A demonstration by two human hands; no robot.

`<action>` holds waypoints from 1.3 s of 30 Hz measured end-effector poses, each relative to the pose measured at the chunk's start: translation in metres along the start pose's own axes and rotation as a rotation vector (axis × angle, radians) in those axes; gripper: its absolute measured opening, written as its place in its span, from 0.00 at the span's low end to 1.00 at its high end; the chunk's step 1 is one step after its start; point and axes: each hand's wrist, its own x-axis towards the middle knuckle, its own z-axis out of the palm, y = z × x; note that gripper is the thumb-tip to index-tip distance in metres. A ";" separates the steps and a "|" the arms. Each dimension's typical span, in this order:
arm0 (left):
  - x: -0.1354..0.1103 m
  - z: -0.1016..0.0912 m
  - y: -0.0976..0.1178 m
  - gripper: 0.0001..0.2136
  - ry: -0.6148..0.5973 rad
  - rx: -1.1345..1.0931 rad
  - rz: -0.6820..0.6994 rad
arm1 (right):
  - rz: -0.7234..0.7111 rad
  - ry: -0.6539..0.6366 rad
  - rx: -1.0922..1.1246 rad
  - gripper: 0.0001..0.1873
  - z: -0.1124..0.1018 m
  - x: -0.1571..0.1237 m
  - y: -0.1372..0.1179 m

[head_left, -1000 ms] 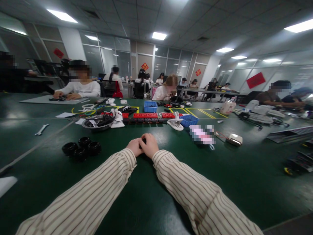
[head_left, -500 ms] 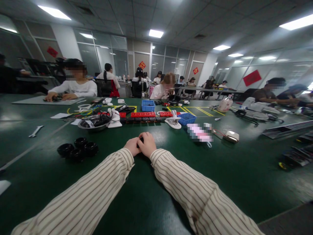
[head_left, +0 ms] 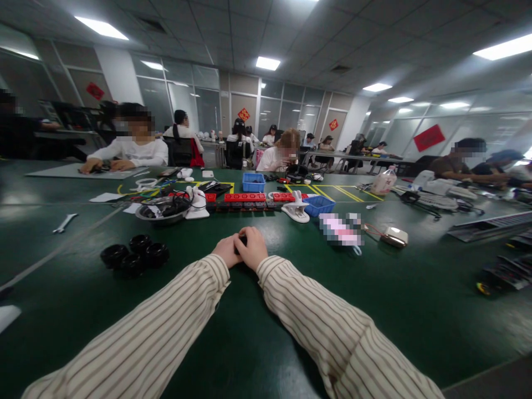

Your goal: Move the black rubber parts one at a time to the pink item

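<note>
My left hand (head_left: 228,250) and my right hand (head_left: 252,247) rest together on the green table (head_left: 249,321), both with curled fingers. The right hand lies partly over the left, and its fingers hide the left fingertips. A small dark patch shows between them; whether it is a black thing or shadow I cannot make out. Left of my hands stands a cluster of several glossy black round cup-like parts (head_left: 133,265), apart from my sleeves.
Beyond my hands run a red-and-black power strip (head_left: 245,197), blue bins (head_left: 318,205), white clip stands (head_left: 296,210) and a metal bowl of cables (head_left: 160,217). A wrench (head_left: 65,223) lies left, a gold case (head_left: 394,236) right. A person (head_left: 128,147) works across the table.
The view has shifted slightly, so everything appears a little lower and to the right. My hands keep the same clasped pose on the table.
</note>
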 end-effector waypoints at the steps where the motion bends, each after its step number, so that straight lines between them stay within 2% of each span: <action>1: 0.000 0.001 -0.001 0.21 0.002 -0.001 -0.005 | -0.001 0.001 0.001 0.06 0.000 0.000 0.000; 10: 0.002 0.000 -0.003 0.17 -0.006 -0.031 -0.014 | -0.046 0.003 0.029 0.04 0.001 0.001 0.002; 20: 0.001 0.003 -0.006 0.22 0.015 -0.036 0.056 | -0.021 0.018 0.019 0.06 -0.001 0.000 0.000; 35: 0.004 0.007 -0.009 0.13 0.016 0.005 0.039 | -0.026 -0.011 0.015 0.04 -0.002 0.001 0.001; 39: 0.003 0.006 -0.008 0.15 0.005 0.017 0.045 | -0.054 -0.018 0.036 0.05 -0.002 0.001 0.001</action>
